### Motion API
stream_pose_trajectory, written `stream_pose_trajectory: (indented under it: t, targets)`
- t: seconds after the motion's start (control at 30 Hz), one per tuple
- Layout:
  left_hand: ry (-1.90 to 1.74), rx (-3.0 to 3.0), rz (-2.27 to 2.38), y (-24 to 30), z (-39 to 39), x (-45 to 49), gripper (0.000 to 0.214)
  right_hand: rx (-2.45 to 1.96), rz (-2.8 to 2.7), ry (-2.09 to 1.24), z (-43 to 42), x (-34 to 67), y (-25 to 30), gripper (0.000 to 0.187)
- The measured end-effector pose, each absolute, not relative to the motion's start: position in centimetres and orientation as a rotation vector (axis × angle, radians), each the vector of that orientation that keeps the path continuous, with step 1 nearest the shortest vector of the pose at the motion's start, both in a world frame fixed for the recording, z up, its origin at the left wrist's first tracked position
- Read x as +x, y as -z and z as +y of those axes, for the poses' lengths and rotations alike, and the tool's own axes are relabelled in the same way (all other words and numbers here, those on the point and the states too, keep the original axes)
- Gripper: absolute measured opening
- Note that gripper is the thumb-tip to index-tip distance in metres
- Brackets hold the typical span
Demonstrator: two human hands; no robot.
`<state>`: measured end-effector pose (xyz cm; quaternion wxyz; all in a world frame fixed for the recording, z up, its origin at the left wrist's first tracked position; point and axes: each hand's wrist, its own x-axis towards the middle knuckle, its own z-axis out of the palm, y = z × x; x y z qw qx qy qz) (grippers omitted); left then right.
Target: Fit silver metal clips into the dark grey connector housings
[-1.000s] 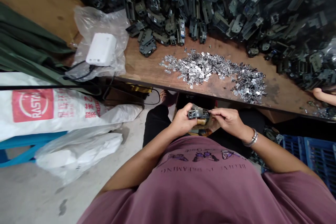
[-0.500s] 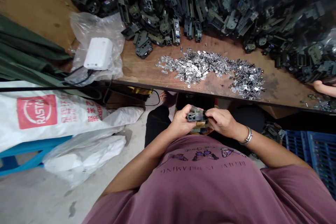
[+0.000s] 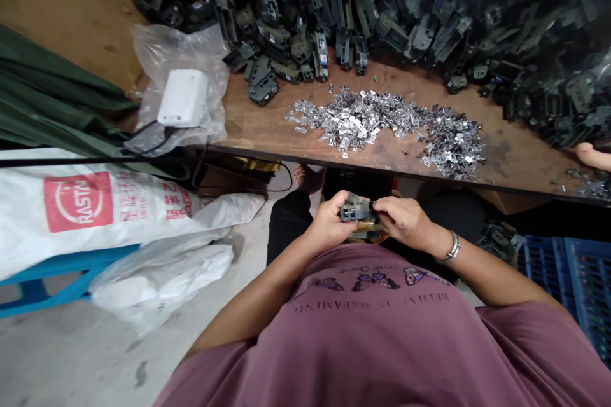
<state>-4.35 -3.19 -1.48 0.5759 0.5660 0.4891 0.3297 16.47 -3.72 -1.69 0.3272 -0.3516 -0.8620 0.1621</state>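
Over my lap, in front of the bench edge, my left hand (image 3: 329,222) is closed around a small grey plastic housing (image 3: 354,211) with rectangular openings on its near end. My right hand (image 3: 407,219) is at the housing's right end, thumb and fingers pinched together. Something small and dark shows at those fingertips, too small to name. Beyond both hands, on the wooden bench (image 3: 260,130), lies a spread pile of small shiny metal clips (image 3: 356,121). Behind it are heaped many similar dark grey plastic housings (image 3: 281,32).
A white box-shaped device (image 3: 182,98) with cables rests on clear plastic at the bench's left. Printed white sacks (image 3: 28,203) and a blue stool (image 3: 57,292) stand at left. Blue crates (image 3: 592,280) are at lower right. Another person's hand (image 3: 594,156) shows at the right edge.
The whole view has shifted slightly to the right. Both hands keep almost the same hold on the housing.
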Motion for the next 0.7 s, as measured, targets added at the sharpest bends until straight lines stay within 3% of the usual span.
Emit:
stream_pose_trajectory:
  t: [0.33,0.53,0.7]
  targets:
    - [-0.792,1.354,1.143,2.4,-3.4,-4.7,0.034,-0.917,-2.178,-0.603,-4.4,16.4,2.4,0.021]
    - [-0.922,1.294,1.186,2.7,-3.6,-5.1,0.039,-1.195,-1.602,-1.059,-5.1,16.2,2.4,0.024]
    - [-0.982,1.340,1.176,2.6,-3.8,-4.7,0.039,-1.189,-0.961,-1.705,-4.1,14.1,2.7,0.031]
